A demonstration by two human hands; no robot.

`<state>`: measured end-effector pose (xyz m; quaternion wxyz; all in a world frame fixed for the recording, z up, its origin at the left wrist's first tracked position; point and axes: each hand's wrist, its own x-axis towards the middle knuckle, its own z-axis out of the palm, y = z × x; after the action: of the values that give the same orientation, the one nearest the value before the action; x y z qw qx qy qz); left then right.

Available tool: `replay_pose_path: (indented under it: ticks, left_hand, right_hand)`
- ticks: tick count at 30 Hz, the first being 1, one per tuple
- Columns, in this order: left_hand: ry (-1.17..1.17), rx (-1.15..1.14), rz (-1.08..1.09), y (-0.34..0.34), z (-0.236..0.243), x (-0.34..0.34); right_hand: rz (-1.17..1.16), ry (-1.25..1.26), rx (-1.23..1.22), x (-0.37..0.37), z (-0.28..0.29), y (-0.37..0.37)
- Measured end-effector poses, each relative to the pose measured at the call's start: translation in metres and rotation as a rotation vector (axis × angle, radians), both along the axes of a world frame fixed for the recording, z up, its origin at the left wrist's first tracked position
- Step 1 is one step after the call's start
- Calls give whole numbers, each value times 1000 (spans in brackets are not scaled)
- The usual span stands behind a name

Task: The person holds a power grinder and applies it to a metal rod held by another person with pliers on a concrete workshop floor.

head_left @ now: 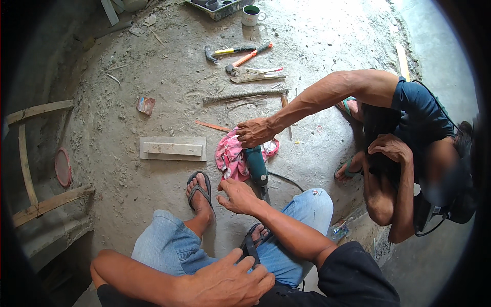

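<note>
My left hand (232, 281) lies over my lap with its fingers spread, holding nothing. My right hand (239, 197) reaches forward between my knees, fingers loosely bent and thumb apart, at the near edge of a pink patterned cloth (231, 157). Beside that hand, a teal corded power tool (256, 165) lies with its far end against the cloth; its head is hidden. A co-worker's hand (255, 131) rests on the cloth and the tool's far end. The co-worker's other hand (393, 148) hangs over their knee.
A plastering float (173, 149) lies left of the cloth. Beyond are a ribbed metal bar (245, 95), locking pliers (255, 78), an orange-handled hammer (249, 58) and a claw hammer (225, 51). A mug (250, 16) stands by a tray (225, 11). Wooden framing (53, 204) borders the left.
</note>
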<state>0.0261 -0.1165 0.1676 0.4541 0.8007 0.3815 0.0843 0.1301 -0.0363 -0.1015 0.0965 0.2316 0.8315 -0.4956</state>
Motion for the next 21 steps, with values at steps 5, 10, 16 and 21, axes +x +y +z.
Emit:
replay_pose_path:
  ticks: [5,10,16,21]
  left_hand:
    - [13,9,69,-2,-1,3]
    - [17,14,69,-3,0,3]
    - [28,31,67,-3,0,2]
    - [14,1,59,-2,0,2]
  right_hand:
    - [-51,42,14,1,-3,-1]
    - [-34,20,16,0,-1,-1]
    - [-29,18,14,1,-1,-2]
    - [-17,7,14,2,-1,-1]
